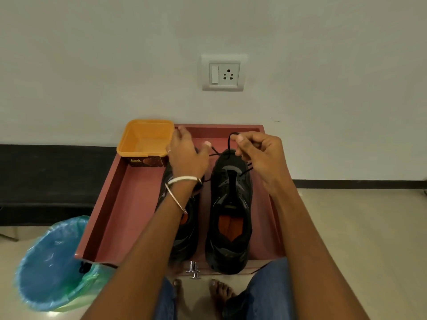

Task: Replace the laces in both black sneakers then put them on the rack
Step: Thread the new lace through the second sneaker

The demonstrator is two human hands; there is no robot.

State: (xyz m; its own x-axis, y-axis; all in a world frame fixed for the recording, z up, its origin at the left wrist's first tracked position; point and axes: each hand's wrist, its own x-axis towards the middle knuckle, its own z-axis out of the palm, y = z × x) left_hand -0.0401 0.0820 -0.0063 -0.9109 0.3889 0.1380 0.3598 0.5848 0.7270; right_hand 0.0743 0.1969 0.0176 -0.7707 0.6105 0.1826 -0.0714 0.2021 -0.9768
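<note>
Nearest to the camera are the person's bare feet [217, 289] on the pale tiled floor and the knees in blue jeans, and at the left stands a round bin lined with a blue plastic bag [49, 264]. Just beyond the feet lies a shallow reddish-brown wooden drawer with chrome knobs [111, 204], which holds both sneakers side by side. The right black mesh sneaker with an orange insole [231, 211] is fully visible; its eyelets look mostly empty, and only near the toe a thin black lace [218, 154] passes through. The left black sneaker [184, 236] is largely hidden under the forearm, so I cannot tell if it has a lace. Further on, the right hand [261, 158] pinches a loop of the lace between thumb and finger and lifts it above the toe. The left hand [187, 155], with two metal bangles at the wrist, has its fingers spread and almost straight; the other end of the lace runs toward its thumb, but I cannot see a clear grip. In the far left corner of the drawer sits an empty orange plastic tub [145, 138], and behind it is a white wall with a socket [223, 72]. I judge the lacing of the right shoe is only beginning; the rest of it, probably the second shoe, and placing them on the rack remain. No rack is visible.
</note>
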